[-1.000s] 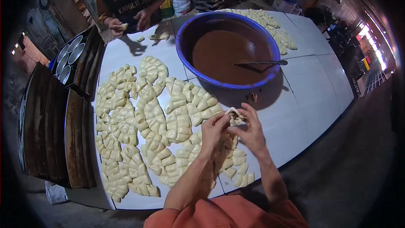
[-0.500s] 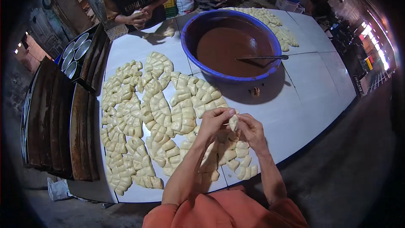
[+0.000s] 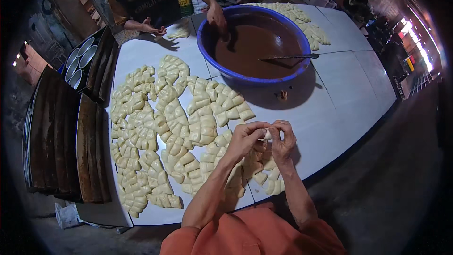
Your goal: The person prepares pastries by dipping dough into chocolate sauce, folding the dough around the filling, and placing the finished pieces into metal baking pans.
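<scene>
A small pale piece of dough is pinched between my two hands, above the table's near edge. My left hand closes its thumb and fingers on one side of it. From the other side my right hand grips it with bent fingers, hiding most of the piece. Below and left of my hands, many pale dough pieces lie pressed side by side in patches over the white table. A blue basin of brown filling stands beyond my hands, a dark-handled utensil resting in it.
Across the table a person's hand reaches into the basin; their other hand is held open. More dough pieces lie behind the basin. Dark trays and round metal tins line the left side. A brown smear marks the tabletop.
My hands have drawn tighter around the dough piece, covering more of it. The person opposite has parted their hands and put one into the basin. The view has shifted slightly.
</scene>
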Motion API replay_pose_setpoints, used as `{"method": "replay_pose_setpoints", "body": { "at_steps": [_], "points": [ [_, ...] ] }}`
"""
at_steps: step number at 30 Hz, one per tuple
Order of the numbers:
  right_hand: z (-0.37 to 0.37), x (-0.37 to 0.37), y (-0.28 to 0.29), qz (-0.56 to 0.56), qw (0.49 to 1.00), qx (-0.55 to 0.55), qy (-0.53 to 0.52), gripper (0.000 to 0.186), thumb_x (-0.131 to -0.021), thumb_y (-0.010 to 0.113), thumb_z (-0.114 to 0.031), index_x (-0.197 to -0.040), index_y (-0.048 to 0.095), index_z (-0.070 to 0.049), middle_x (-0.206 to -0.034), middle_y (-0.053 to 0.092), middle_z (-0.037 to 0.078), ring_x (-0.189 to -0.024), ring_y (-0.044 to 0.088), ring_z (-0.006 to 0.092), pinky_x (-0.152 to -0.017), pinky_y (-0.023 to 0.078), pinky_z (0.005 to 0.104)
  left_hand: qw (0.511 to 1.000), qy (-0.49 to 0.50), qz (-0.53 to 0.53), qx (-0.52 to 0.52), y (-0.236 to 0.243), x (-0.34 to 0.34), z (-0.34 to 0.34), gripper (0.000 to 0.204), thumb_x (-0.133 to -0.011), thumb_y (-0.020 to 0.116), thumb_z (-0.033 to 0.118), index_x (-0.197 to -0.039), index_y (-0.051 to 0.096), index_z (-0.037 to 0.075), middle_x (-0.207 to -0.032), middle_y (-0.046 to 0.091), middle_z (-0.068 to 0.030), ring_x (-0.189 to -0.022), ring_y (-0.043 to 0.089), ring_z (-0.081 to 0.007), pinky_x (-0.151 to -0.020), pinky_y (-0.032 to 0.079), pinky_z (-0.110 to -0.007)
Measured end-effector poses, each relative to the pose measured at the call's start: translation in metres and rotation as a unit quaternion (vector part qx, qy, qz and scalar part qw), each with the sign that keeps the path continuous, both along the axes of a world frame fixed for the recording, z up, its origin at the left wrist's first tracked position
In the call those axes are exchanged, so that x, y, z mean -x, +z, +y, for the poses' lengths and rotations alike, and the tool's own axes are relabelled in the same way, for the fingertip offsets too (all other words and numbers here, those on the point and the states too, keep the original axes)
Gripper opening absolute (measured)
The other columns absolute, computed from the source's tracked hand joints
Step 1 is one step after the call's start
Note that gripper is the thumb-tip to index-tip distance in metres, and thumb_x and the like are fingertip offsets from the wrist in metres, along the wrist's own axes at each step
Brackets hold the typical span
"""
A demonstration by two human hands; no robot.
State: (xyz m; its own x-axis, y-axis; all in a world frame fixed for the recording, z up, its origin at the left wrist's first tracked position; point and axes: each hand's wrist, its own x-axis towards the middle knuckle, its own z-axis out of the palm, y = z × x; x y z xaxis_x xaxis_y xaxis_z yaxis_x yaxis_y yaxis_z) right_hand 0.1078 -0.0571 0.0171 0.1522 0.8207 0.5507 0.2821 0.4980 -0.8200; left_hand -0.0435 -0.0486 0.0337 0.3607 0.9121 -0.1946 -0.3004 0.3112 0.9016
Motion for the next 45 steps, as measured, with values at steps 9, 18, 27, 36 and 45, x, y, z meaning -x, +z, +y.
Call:
{"method": "replay_pose_setpoints", "body": {
  "at_steps": [9, 18, 27, 36, 45],
  "points": [
    [-0.004, -0.027, 0.008, -0.069, 0.969, 0.236, -0.038, 0.022, -0.09, 0.07, -0.019, -0.082, 0.064, 0.0, -0.065, 0.06, 0.01, -0.055, 0.053, 0.0173, -0.054, 0.043, 0.034, 0.997, 0.006, 0.076, 0.003, -0.002, -0.017, -0.004, 0.024, -0.089, 0.072, 0.018, -0.101, 0.07, -0.002, -0.086, 0.069, -0.0056, -0.072, 0.063, -0.0088, -0.061, 0.051, -0.023],
    [-0.054, -0.078, -0.008, 0.034, 0.938, 0.343, 0.04, 0.023, -0.086, 0.072, -0.014, -0.107, 0.068, -0.004, -0.104, 0.068, 0.012, -0.09, 0.069, 0.0227, -0.079, 0.055, 0.0306, 0.99, 0.015, 0.14, 0.023, -0.019, -0.046, -0.018, 0.044, -0.101, 0.052, 0.036, -0.124, 0.06, -0.001, -0.084, 0.065, -0.0093, -0.071, 0.066, -0.0144, -0.062, 0.052, -0.026],
    [-0.081, -0.117, 0.02, -0.238, 0.865, 0.442, -0.01, 0.04, -0.085, 0.073, -0.018, -0.122, 0.062, -0.007, -0.094, 0.064, 0.011, -0.075, 0.062, 0.0186, -0.069, 0.052, 0.0292, 0.878, -0.104, 0.39, -0.257, -0.01, -0.031, -0.061, 0.041, -0.082, 0.073, 0.032, -0.112, 0.064, 0.005, -0.106, 0.067, -0.0129, -0.095, 0.066, -0.0334, -0.077, 0.052, -0.042],
    [-0.116, -0.11, 0.011, -0.37, 0.828, 0.357, 0.222, 0.03, -0.073, 0.076, -0.019, -0.095, 0.061, -0.006, -0.092, 0.056, 0.011, -0.093, 0.058, 0.0314, -0.082, 0.048, 0.0409, 0.764, -0.178, 0.452, -0.425, -0.043, -0.053, -0.105, 0.065, -0.075, 0.076, 0.042, -0.127, 0.052, 0.011, -0.135, 0.048, -0.0082, -0.134, 0.037, -0.0291, -0.105, 0.029, -0.054],
    [-0.108, -0.132, 0.016, -0.008, 0.853, 0.501, 0.148, 0.02, -0.082, 0.07, -0.005, -0.099, 0.062, -0.001, -0.081, 0.064, 0.005, -0.075, 0.061, 0.0107, -0.068, 0.05, 0.0261, 0.739, -0.114, 0.467, -0.471, -0.053, -0.062, -0.108, 0.032, -0.083, 0.069, 0.033, -0.109, 0.069, 0.014, -0.132, 0.054, -0.0089, -0.132, 0.042, -0.0287, -0.107, 0.028, -0.06]
  ]
}}
